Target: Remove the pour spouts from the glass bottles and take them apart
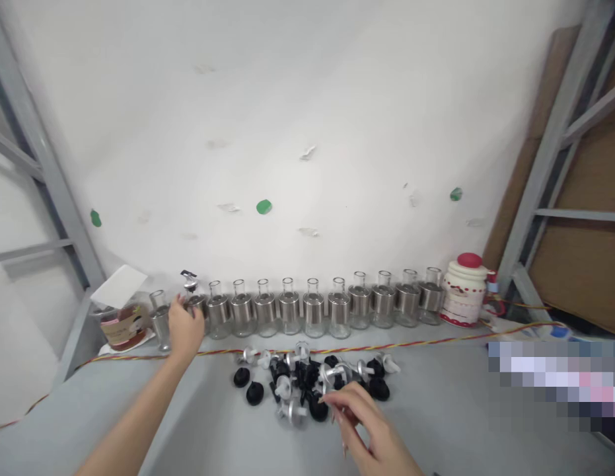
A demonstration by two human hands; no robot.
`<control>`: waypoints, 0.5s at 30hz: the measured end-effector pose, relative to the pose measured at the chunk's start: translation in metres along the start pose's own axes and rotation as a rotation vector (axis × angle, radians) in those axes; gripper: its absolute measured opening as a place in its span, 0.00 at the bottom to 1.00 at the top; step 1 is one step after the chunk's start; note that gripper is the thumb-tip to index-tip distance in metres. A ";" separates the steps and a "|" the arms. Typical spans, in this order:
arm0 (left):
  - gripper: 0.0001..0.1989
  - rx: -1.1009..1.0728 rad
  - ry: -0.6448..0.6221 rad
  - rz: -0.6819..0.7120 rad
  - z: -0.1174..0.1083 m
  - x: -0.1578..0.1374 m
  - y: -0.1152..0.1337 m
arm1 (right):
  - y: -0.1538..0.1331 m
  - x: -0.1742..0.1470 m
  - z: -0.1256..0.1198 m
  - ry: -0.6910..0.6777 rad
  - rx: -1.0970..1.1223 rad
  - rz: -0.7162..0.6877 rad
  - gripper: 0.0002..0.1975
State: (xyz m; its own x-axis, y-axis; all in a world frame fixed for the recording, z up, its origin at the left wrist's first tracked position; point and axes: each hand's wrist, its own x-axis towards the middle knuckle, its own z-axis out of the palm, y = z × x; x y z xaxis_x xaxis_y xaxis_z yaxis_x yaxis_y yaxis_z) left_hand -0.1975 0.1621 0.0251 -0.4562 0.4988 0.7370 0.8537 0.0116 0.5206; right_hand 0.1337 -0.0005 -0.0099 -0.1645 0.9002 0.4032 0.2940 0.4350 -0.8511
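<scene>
At the left end of the bottle row, my left hand (187, 327) has its fingers round a glass bottle with a steel sleeve (197, 304). On top of that bottle sits a silver pourer cap with a black lever (189, 280). My right hand (369, 430) hovers at the near right side of a pile of loose parts, thumb and fingers drawn together; whatever lies between them is not clear. The pile holds clear and silver stoppers (293, 412) and black domed caps (255, 393). More steel-sleeved bottles (289, 307) stand upright and uncapped along the wall.
A red and yellow twisted cord (376, 346) crosses the grey table (203, 416) before the bottles. A labelled tub (121, 330) stands at the left end, a cream jar with red lid (463, 294) at the right. Metal frames (545, 178) flank the white wall.
</scene>
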 end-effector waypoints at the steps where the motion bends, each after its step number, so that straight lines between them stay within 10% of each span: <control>1: 0.19 0.010 -0.001 -0.030 0.003 0.002 0.000 | 0.000 0.000 0.000 -0.006 -0.003 -0.010 0.10; 15: 0.16 0.130 -0.079 -0.077 0.015 0.015 -0.005 | -0.013 0.003 -0.010 -0.122 -0.105 -0.010 0.11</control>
State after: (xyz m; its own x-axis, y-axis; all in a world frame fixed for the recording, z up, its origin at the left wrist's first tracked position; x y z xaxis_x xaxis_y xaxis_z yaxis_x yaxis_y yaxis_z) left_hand -0.2048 0.1826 0.0265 -0.5046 0.5588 0.6581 0.8447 0.1619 0.5101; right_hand 0.1393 -0.0037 0.0060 -0.2793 0.8892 0.3625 0.3873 0.4498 -0.8048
